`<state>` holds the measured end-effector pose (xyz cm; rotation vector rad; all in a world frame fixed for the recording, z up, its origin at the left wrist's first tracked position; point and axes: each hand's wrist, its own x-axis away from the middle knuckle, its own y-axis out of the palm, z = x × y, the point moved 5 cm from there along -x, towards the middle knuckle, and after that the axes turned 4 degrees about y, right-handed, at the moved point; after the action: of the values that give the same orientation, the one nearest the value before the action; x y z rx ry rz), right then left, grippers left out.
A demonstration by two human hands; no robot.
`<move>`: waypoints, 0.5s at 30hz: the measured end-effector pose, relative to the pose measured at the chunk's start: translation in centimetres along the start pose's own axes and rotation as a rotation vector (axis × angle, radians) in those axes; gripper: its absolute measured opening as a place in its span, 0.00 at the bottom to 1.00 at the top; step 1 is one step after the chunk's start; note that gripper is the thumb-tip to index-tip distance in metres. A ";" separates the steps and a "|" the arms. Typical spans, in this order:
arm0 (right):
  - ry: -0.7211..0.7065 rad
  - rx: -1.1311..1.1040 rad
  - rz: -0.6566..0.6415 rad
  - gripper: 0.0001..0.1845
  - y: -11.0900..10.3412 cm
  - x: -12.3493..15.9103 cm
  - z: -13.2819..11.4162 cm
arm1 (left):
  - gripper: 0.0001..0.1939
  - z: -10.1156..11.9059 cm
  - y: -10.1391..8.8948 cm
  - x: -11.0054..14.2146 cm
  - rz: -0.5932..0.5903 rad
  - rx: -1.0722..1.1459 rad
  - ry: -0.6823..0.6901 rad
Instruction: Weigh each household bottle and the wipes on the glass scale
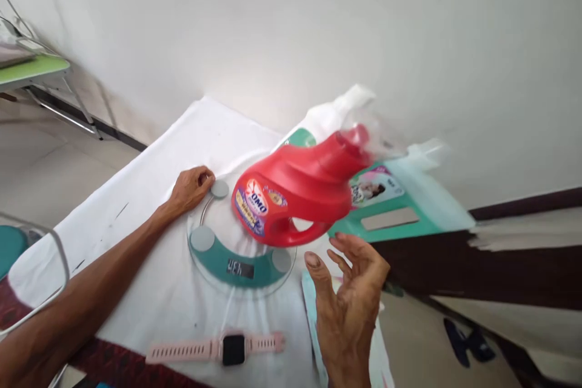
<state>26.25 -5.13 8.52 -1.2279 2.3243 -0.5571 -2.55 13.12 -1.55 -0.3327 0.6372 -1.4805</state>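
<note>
weighing the red omo detergent bottle (291,179) on the glass scale (209,260) seems in hand, next calling for stillness: right hand (348,306) wide in grip, left hand (188,187) curled, its hold unclear.

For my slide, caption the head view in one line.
Left hand at a glass scale, open right hand near a red OMO bottle, pink-strapped watch in the foreground.

- Glossy red plastic detergent bottle (291,188), loop handle, "OMO" label (252,206): slanted in view, blurred clear cap (377,133) toward upper right; true tilt uncertain.
- Bottle overlapped the scale in view; contact unclear.
- Round clear-glass scale (216,264), teal arc panel, grey round pads: lay flat on white cloth (218,124), display (240,268) showing characters.
</note>
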 end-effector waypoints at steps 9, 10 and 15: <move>0.086 -0.380 -0.159 0.30 5.1 -6.7 -2.2 | 0.08 -0.4 0.7 0.5 0.030 0.075 0.015; 0.094 -0.408 -0.154 0.29 5.2 -6.8 -1.8 | 0.08 -0.5 0.8 0.5 0.034 0.076 0.012; 0.066 -0.477 -0.122 0.27 5.9 -8.2 -2.7 | 0.08 -0.7 1.2 0.7 0.047 0.074 -0.001</move>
<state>24.97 5.22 9.15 -1.5878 2.5373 -0.0749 -1.98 12.69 -2.93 -0.2599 0.5846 -1.4550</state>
